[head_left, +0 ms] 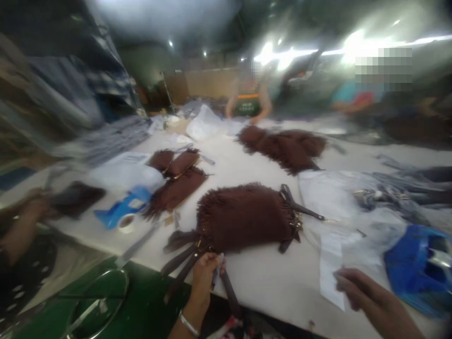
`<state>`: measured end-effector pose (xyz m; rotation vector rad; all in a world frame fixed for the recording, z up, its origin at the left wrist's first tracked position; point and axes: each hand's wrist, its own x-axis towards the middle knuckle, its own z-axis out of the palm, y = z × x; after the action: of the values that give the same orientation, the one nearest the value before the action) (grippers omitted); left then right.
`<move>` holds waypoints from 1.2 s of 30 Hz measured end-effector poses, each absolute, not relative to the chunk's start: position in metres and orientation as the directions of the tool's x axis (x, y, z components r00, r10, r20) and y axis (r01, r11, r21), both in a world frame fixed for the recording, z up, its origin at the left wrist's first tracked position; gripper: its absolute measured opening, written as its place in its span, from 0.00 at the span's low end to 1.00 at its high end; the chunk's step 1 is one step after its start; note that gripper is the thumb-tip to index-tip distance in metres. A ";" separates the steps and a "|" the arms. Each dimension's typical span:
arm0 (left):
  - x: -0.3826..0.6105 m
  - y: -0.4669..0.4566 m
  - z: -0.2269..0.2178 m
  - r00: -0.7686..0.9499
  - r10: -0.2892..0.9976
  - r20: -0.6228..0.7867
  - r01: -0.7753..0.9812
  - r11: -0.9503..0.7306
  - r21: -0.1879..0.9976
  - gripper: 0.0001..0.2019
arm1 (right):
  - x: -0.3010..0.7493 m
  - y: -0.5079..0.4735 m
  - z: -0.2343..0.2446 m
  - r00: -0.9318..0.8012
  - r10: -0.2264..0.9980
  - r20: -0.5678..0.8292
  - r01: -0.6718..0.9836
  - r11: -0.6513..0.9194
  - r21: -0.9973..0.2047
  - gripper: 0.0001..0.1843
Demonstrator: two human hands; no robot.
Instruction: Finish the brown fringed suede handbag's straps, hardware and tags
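Observation:
A dark brown fringed bag (247, 219) lies in front of me, with brown straps (181, 261) and gold-coloured metal fittings at its ends. My left hand (205, 273) is closed on a small, thin, pale object (218, 266) at the bag's near edge; blur hides its kind. A brown strap (231, 292) hangs over the table edge just beside that hand. On the right, my right hand (363, 292) has its fingers partly bent and the thumb side apart. Its fingertips meet the edge of a white paper strip (331, 268); whether they touch it is unclear.
More brown fringed pieces lie left (178, 186) and at the back (286, 146). A tape roll (127, 223), blue plastic (129, 205), a blue bag (409, 268) and clear wrapping (381, 226) surround the work. A person's arm (21, 226) is at left; other people stand across the table.

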<state>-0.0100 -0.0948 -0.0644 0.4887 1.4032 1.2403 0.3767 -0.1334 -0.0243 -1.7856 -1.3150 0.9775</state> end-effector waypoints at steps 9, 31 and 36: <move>-0.016 -0.103 -0.075 -0.233 0.908 -0.349 -0.248 0.292 0.924 0.12 | 0.140 -0.080 -0.018 -0.481 0.876 -0.033 0.333 0.148 -0.931 0.11; -0.019 -0.105 -0.084 -0.211 0.909 -0.360 -0.269 0.300 0.915 0.08 | 0.121 -0.058 -0.019 -0.579 0.815 -0.023 0.691 0.476 -0.544 0.12; -0.020 -0.105 -0.086 -0.206 0.906 -0.370 -0.239 0.320 0.917 0.08 | 0.121 -0.055 -0.017 -0.581 0.814 -0.031 0.693 0.474 -0.543 0.11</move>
<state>-0.0201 -0.1046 -0.0863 0.6693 1.3807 1.1987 0.1207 -0.0550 -0.0170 -1.2969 -2.4910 0.7565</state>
